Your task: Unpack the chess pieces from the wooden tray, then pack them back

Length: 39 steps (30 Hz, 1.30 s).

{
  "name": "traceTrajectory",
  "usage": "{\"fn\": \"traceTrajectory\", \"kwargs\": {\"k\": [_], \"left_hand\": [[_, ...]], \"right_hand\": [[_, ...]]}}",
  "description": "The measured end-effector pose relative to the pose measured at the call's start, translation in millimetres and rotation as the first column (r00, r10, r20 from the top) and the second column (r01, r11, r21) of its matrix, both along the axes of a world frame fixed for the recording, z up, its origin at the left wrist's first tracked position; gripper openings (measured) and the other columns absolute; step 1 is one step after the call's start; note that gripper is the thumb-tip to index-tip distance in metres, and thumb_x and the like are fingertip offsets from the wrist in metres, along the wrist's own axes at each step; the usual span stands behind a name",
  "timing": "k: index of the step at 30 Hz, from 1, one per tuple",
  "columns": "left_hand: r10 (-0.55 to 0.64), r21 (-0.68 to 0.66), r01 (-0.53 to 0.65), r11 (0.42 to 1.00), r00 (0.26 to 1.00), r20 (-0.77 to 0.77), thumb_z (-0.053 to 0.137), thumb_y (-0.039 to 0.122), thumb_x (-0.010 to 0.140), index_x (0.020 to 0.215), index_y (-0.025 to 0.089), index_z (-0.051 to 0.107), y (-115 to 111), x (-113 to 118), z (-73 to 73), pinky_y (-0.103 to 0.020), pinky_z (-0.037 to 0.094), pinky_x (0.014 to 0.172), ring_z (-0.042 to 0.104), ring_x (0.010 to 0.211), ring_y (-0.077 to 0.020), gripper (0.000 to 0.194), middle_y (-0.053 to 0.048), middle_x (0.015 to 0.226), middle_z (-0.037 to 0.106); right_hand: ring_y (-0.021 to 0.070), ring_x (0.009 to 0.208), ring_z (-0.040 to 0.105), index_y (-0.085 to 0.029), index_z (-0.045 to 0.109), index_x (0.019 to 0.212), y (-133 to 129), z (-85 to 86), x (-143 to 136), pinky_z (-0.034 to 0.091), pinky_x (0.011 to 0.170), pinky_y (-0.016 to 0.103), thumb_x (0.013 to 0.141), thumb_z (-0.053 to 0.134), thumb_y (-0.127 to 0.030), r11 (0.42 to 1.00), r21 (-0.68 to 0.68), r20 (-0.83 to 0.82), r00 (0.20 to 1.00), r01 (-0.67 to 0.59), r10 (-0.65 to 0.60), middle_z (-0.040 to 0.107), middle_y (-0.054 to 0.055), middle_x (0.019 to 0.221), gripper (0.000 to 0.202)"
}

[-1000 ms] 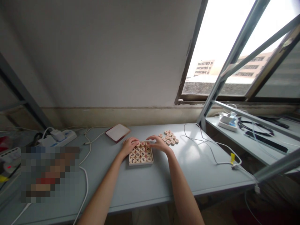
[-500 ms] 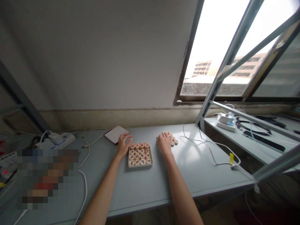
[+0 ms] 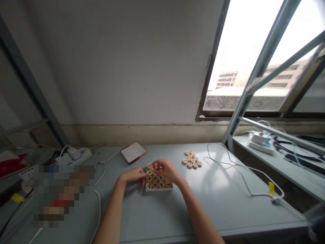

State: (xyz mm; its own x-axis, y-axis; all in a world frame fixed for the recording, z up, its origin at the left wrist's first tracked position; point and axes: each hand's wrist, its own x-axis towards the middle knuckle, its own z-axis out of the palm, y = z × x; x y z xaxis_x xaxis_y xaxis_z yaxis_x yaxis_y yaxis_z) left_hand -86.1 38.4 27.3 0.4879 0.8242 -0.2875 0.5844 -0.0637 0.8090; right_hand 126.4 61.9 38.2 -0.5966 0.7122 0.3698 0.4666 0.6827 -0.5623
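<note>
A shallow pale box [image 3: 159, 189] holds round wooden Chinese chess pieces [image 3: 155, 185] in rows, with black and red characters. At its left wall is my left hand [image 3: 134, 174], its loosely bent fingers apart and its fingertips touching or very near the wall. My right hand [image 3: 167, 170] arches over the back of the box with fingers curled down and drawn together. It covers part of the back rows, and whatever is between its fingertips is hidden. Right of the box, several loose pieces [image 3: 192, 160] lie in one layer on the table.
Behind the box to the left lies a flat white lid [image 3: 133, 153] with a dark red edge. A white cable [image 3: 241, 166] loops over the right of the grey table [image 3: 157, 217]. Power strips [image 3: 76, 156] stand at the left, and a metal frame [image 3: 232, 134] rises at the right.
My right hand has moved left from the loose pieces to above the box. My left hand has come down to the box's left wall. The view has shifted slightly.
</note>
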Motion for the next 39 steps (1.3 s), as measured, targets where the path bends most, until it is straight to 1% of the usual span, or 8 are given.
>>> {"fn": "traceTrajectory", "kwargs": {"k": [7, 12, 17, 24, 32, 34, 37, 39], "left_hand": [[0.036, 0.083, -0.029, 0.996, 0.995, -0.093, 0.040, 0.026, 0.070, 0.051, 0.012, 0.062, 5.1, 11.8, -6.4, -0.022, 0.034, 0.054, 0.046, 0.050, -0.0113, 0.033, 0.000, 0.047, 0.053], [0.170, 0.205, -0.138, 0.969, 0.974, -0.149, 0.040, 0.027, 0.068, 0.051, 0.011, 0.060, 10.8, 27.5, -14.3, -0.023, 0.026, 0.047, 0.037, 0.044, -0.0095, 0.031, 0.001, 0.042, 0.045], [0.279, 0.390, -0.169, 0.905, 0.929, -0.244, 0.040, 0.027, 0.070, 0.054, 0.011, 0.061, 12.8, 40.9, -17.7, -0.024, 0.027, 0.051, 0.044, 0.049, -0.0110, 0.031, -0.002, 0.051, 0.055], [0.264, 0.479, -0.138, 0.867, 0.942, -0.208, 0.041, 0.025, 0.070, 0.055, 0.011, 0.061, 14.9, 40.5, -21.6, -0.023, 0.027, 0.051, 0.045, 0.050, -0.0108, 0.029, -0.003, 0.052, 0.057], [0.285, 0.520, -0.160, 0.839, 0.944, -0.169, 0.041, 0.027, 0.071, 0.052, 0.012, 0.059, 17.9, 38.3, -27.0, -0.023, 0.024, 0.050, 0.042, 0.050, -0.0099, 0.030, -0.001, 0.051, 0.054], [0.296, 0.535, -0.168, 0.828, 0.942, -0.161, 0.041, 0.029, 0.073, 0.052, 0.012, 0.058, 17.5, 39.0, -27.0, -0.023, 0.024, 0.051, 0.042, 0.050, -0.0097, 0.032, -0.002, 0.053, 0.055], [0.348, 0.559, -0.215, 0.801, 0.927, -0.142, 0.040, 0.038, 0.076, 0.052, 0.012, 0.058, 17.2, 39.3, -26.2, -0.023, 0.024, 0.052, 0.042, 0.050, -0.0096, 0.040, -0.001, 0.053, 0.055], [0.369, 0.545, -0.249, 0.800, 0.922, -0.121, 0.036, 0.046, 0.078, 0.050, 0.013, 0.057, 17.4, 38.3, -25.7, -0.023, 0.025, 0.052, 0.041, 0.048, -0.0096, 0.048, -0.001, 0.050, 0.053]], "right_hand": [[0.0171, 0.086, 0.052, -0.028, 0.058, 0.103, -6.5, -7.4, -12.9, 0.032, 0.075, 0.027, 0.076, 0.057, -0.035, 0.993, 0.114, 0.195, 0.980, 0.024, -0.046, 0.063, 0.002, 0.091, 0.028], [0.0185, 0.087, 0.050, -0.027, 0.058, 0.101, -2.8, -9.8, -12.3, 0.027, 0.076, 0.030, 0.078, 0.055, -0.033, 0.966, 0.219, 0.235, 0.954, 0.134, -0.186, 0.063, 0.003, 0.093, 0.024], [0.0181, 0.090, 0.049, -0.025, 0.058, 0.099, 2.9, -13.7, -7.1, 0.025, 0.080, 0.031, 0.080, 0.053, -0.031, 0.939, 0.291, 0.235, 0.938, 0.181, -0.254, 0.063, 0.003, 0.095, 0.021], [0.0177, 0.090, 0.049, -0.024, 0.054, 0.100, 2.4, -17.4, -9.1, 0.025, 0.081, 0.030, 0.078, 0.054, -0.030, 0.915, 0.341, 0.225, 0.926, 0.215, -0.301, 0.061, 0.003, 0.096, 0.022], [0.0156, 0.081, 0.047, -0.021, 0.052, 0.074, 4.7, -12.4, -4.0, 0.026, 0.074, 0.028, 0.078, 0.051, -0.028, 0.893, 0.334, 0.188, 0.907, 0.301, -0.376, 0.059, 0.000, 0.082, 0.007], [0.0170, 0.083, 0.046, -0.021, 0.054, 0.077, 9.3, -9.2, 8.6, 0.026, 0.073, 0.029, 0.079, 0.047, -0.028, 0.825, 0.320, 0.137, 0.838, 0.467, -0.528, 0.057, 0.002, 0.084, 0.010], [0.0225, 0.099, 0.042, -0.020, 0.055, 0.094, 21.3, -14.1, 32.7, 0.025, 0.081, 0.035, 0.080, 0.043, -0.027, 0.621, 0.305, 0.070, 0.633, 0.722, -0.771, 0.054, 0.008, 0.104, 0.020], [0.0266, 0.115, 0.031, -0.018, 0.050, 0.111, 31.0, -24.9, 46.3, 0.021, 0.088, 0.041, 0.079, 0.042, -0.027, 0.521, 0.308, 0.085, 0.522, 0.796, -0.849, 0.043, 0.012, 0.123, 0.034]]}}
